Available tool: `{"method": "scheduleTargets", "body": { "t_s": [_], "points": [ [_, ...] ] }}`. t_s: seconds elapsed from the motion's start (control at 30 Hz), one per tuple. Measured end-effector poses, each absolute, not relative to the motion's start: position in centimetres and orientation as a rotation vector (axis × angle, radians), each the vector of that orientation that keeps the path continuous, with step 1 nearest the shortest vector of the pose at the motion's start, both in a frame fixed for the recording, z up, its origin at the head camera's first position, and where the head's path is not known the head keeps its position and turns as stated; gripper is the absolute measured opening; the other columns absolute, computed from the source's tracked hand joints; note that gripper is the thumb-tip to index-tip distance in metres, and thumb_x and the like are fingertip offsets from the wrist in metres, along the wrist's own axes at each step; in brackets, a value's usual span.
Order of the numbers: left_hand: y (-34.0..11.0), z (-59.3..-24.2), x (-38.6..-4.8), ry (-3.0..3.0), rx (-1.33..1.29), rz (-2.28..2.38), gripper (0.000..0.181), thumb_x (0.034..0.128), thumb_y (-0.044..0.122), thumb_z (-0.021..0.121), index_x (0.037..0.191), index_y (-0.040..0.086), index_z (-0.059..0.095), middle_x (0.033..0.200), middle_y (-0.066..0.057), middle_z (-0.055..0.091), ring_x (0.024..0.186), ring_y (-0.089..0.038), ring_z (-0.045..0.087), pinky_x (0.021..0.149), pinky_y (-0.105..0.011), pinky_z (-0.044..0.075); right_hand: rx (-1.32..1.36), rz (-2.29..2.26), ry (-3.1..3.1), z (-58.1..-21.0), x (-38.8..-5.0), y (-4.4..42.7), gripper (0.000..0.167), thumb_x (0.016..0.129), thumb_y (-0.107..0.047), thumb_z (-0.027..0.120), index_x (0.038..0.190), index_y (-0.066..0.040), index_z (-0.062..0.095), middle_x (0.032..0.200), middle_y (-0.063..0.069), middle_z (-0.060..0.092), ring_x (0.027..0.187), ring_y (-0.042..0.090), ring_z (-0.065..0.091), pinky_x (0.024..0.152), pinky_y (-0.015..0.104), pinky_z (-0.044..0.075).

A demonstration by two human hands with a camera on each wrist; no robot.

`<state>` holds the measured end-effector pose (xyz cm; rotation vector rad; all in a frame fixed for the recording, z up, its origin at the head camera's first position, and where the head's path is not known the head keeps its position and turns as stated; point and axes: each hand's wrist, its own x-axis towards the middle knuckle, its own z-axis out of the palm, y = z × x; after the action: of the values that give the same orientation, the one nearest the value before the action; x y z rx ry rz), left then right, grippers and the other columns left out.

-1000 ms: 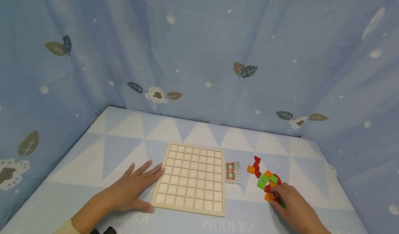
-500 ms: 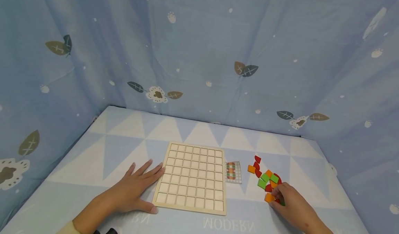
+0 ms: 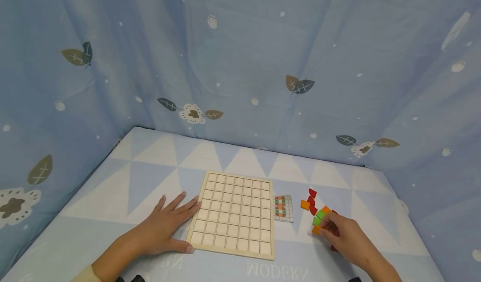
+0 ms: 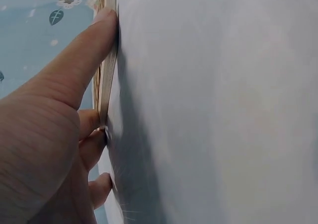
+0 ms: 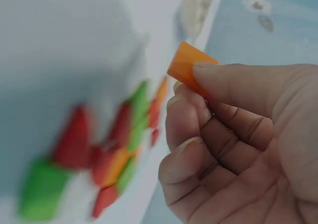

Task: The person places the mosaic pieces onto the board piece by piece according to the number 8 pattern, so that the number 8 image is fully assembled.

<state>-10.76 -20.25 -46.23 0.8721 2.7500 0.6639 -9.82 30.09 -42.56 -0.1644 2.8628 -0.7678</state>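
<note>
Grid board [image 3: 234, 218]: pale wood, rectangular, rimmed, rows of square cells; lies flat, left hand [image 3: 163, 227] touching its left edge.
Orange tile [image 5: 183, 61]: flat, squarish; tilted, pinched in right hand [image 3: 348, 236], right of the board, apart.

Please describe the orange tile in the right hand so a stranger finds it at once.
On the patterned table, find the wooden grid board, then the small card right of it. Further right, near red pieces and green pieces, the right hand pinches the orange tile. Unlike the other visible orange pieces, it is off the table.
</note>
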Motion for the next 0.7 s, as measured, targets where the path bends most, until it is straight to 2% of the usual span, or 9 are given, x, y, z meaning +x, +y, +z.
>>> {"method": "scheduleTargets", "body": {
  "t_s": [0.17,0.37,0.53,0.7],
  "points": [
    [-20.4,-46.4,-10.8,2.711,0.857,0.748,0.109,0.0818,0.074,0.071,0.165,0.014,0.035,0.172,-0.005,0.026,0.157,-0.047,0.008,0.112,-0.080,-0.006,-0.316,-0.822,2.879,-40.8,-12.1,27.4,0.015,0.092,-0.007,0.080,0.097,-0.015,0.068,0.085,-0.008,0.065,0.077,0.012,0.058,0.066,0.025,0.054],
    [-20.7,-47.0,-10.8,2.603,0.873,0.950,0.104,0.0857,0.061,0.077,0.166,0.014,0.030,0.173,-0.009,0.021,0.157,-0.048,-0.002,0.110,-0.076,-0.019,-0.568,-0.857,2.889,-40.1,-15.1,24.5,0.011,0.096,-0.006,0.075,0.097,-0.015,0.069,0.087,-0.010,0.067,0.078,0.009,0.061,0.067,0.027,0.054],
    [-20.6,-47.4,-10.9,2.590,0.860,0.956,0.105,0.0865,0.061,0.077,0.168,0.017,0.027,0.174,-0.006,0.019,0.158,-0.046,-0.004,0.111,-0.074,-0.020,-0.682,-0.899,2.856,-40.3,-17.7,22.4,0.010,0.098,-0.006,0.073,0.097,-0.014,0.068,0.088,-0.009,0.067,0.081,0.009,0.061,0.069,0.030,0.054],
    [-20.6,-47.4,-10.9,2.598,0.831,0.928,0.105,0.0865,0.063,0.076,0.168,0.018,0.026,0.174,-0.004,0.017,0.159,-0.044,-0.004,0.112,-0.073,-0.019,-0.684,-0.922,2.798,-40.5,-20.7,20.0,0.006,0.100,-0.009,0.070,0.097,-0.014,0.068,0.088,-0.007,0.066,0.080,0.012,0.060,0.069,0.032,0.053]
  ]
}}
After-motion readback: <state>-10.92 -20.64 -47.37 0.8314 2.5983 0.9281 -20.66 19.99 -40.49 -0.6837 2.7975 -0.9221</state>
